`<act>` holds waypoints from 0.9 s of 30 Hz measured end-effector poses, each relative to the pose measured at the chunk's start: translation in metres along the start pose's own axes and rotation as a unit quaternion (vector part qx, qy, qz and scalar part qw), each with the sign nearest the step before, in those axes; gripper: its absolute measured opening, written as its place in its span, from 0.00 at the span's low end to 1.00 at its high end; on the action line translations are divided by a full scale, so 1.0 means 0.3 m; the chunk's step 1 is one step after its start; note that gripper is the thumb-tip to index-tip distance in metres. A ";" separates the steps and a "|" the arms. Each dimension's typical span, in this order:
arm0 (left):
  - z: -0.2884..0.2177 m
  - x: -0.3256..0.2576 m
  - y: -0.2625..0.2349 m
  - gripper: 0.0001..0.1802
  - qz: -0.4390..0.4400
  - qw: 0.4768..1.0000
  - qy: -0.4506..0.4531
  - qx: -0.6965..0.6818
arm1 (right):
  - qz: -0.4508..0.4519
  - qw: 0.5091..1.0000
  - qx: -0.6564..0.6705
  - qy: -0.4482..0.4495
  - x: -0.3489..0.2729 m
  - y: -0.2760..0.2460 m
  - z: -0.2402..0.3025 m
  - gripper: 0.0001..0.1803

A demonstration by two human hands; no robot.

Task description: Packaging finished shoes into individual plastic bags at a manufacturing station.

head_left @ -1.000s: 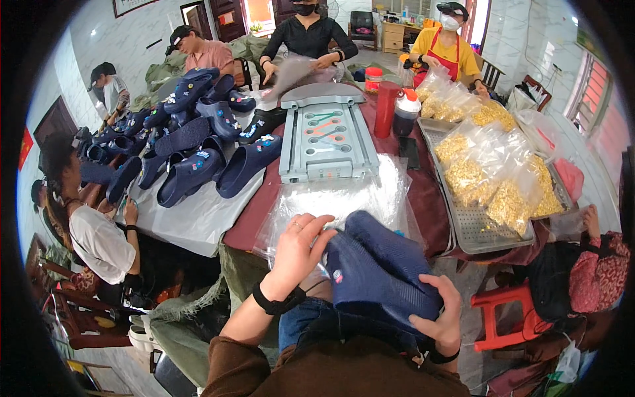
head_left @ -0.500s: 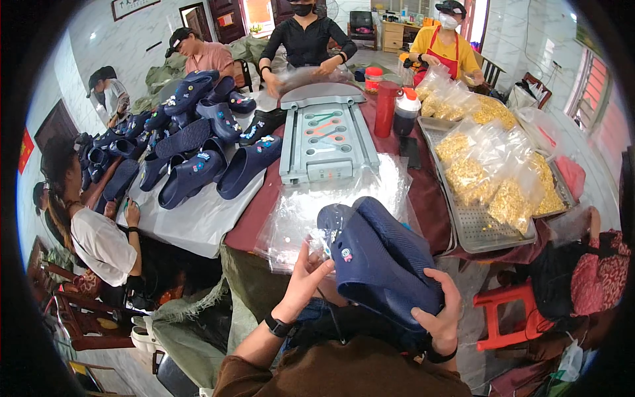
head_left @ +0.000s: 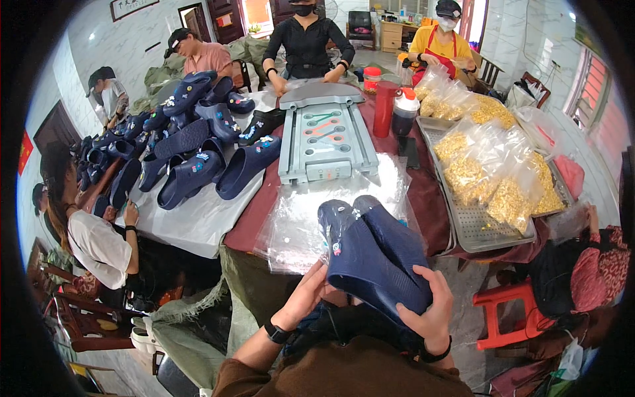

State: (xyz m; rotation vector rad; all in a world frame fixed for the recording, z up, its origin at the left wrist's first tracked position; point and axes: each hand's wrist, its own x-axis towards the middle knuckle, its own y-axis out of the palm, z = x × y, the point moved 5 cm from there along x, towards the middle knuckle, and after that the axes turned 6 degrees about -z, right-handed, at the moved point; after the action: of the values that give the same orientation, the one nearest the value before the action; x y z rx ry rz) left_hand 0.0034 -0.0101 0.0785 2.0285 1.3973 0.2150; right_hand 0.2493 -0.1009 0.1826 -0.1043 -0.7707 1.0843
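A pair of navy blue clogs, pressed together with small charms on one of them, is tilted over the near table edge. Thin clear plastic covers their toe ends. My right hand grips the heel end, thumb on the near side and fingers around the far side. Beside the left clog, my left hand has its fingers stretched out against the shoe and plastic; its fingertips are partly hidden. Flat clear plastic bags lie stacked on the table beneath the clogs' toes.
A grey plastic stand sits behind the bags. Many navy clogs are heaped to the left. On the right, a metal tray holds bags of yellow pieces. A red tumbler, a bottle and a phone stand between. Co-workers surround the table.
The clogs have turned slightly and their toes show more plastic over them. My left hand has gone from spread fingers to lying along the clog's side. My right hand keeps its hold.
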 end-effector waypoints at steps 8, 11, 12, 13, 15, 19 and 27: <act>-0.028 -0.023 0.010 0.38 0.021 0.992 0.030 0.120 | 0.001 0.999 -0.028 -0.034 0.025 0.103 0.023 0.37; -0.017 -0.022 -0.001 0.47 -0.022 0.974 0.064 0.214 | -0.002 0.999 -0.023 -0.037 0.029 0.165 0.036 0.38; -0.020 -0.014 -0.007 0.53 -0.041 0.968 0.092 0.229 | -0.010 0.999 -0.020 -0.043 0.032 0.183 0.043 0.39; -0.015 -0.006 -0.010 0.53 -0.043 0.968 0.093 0.228 | 0.028 0.999 -0.028 -0.024 0.025 0.204 0.046 0.44; -0.015 0.004 -0.019 0.59 -0.081 0.977 0.099 0.171 | 0.057 0.997 -0.014 -0.047 0.018 0.236 0.053 0.46; -0.017 -0.005 -0.026 0.64 -0.098 0.985 0.082 0.117 | 0.167 0.982 0.035 -0.083 0.013 0.323 0.035 0.56; -0.043 -0.005 -0.022 0.68 -0.105 0.990 0.057 0.080 | 0.226 0.963 0.122 -0.080 0.095 0.327 -0.011 0.42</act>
State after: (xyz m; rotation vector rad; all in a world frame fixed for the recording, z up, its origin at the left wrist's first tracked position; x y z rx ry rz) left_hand -0.0084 -0.0047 0.0848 2.0037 1.7381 0.1320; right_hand 0.1840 -0.0285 0.1520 0.0201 -0.7690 1.6309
